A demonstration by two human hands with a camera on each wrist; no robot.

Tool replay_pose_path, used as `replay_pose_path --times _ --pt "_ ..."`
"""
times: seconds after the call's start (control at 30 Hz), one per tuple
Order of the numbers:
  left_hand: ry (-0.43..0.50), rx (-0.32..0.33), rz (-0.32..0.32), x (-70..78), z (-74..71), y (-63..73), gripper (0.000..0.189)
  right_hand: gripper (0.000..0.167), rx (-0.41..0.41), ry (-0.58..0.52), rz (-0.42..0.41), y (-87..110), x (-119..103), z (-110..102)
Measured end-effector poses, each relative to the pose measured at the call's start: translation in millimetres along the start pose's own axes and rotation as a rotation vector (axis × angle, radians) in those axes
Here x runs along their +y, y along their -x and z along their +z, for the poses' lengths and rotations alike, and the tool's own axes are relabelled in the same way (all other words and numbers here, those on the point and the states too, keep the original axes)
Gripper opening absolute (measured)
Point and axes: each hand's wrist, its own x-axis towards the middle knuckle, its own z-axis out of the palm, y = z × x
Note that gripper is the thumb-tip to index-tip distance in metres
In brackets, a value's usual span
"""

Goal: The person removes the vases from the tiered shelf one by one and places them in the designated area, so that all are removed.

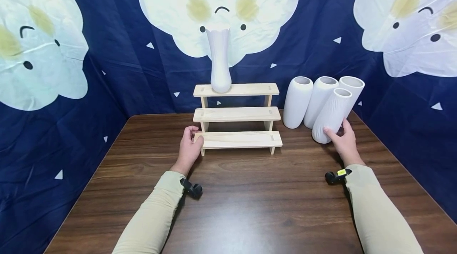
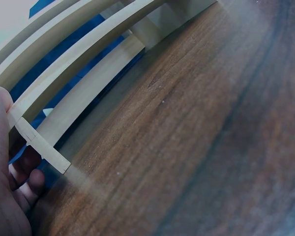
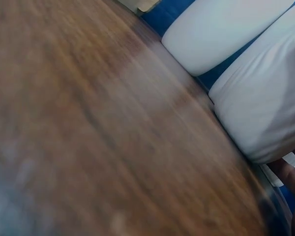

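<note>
A three-tier wooden display stand (image 1: 237,114) stands on the table. My left hand (image 1: 188,149) grips the left end of its lowest shelf, thumb at the top edge. In the left wrist view, the fingers (image 2: 35,182) curl behind the stand's leg (image 2: 44,147). On the top shelf is a tall white vase (image 1: 219,59) with a wavy rim. At the right, my right hand (image 1: 345,143) holds a ribbed white vase (image 1: 330,118) low on its body, thumb in front. The right wrist view shows this ribbed vase (image 3: 265,103) with its base close to the tabletop.
Three more white vases stand close behind the held one: a left one (image 1: 297,103), a middle one (image 1: 319,101) and a right one (image 1: 353,82). Dark blue cloth (image 1: 118,67) with white cloud faces surrounds the brown wooden table (image 1: 250,194) at its back and sides.
</note>
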Motion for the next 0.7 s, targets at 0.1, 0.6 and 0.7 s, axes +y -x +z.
replay_pose_path --times 0.1,0.6,0.7 --pt "0.002 -0.002 -0.005 -0.6 0.3 -0.3 0.034 0.075 0.003 -0.013 0.006 -1.0 1.0 0.7" --pt "-0.011 0.002 0.0 -0.2 -0.3 -0.4 0.038 0.07 0.081 -0.114 0.019 10.1 -20.5 3.6" --pt "-0.009 -0.001 -0.002 0.7 0.0 -0.4 0.038 0.058 0.19 -0.171 -0.027 19.2 -34.0 3.7"
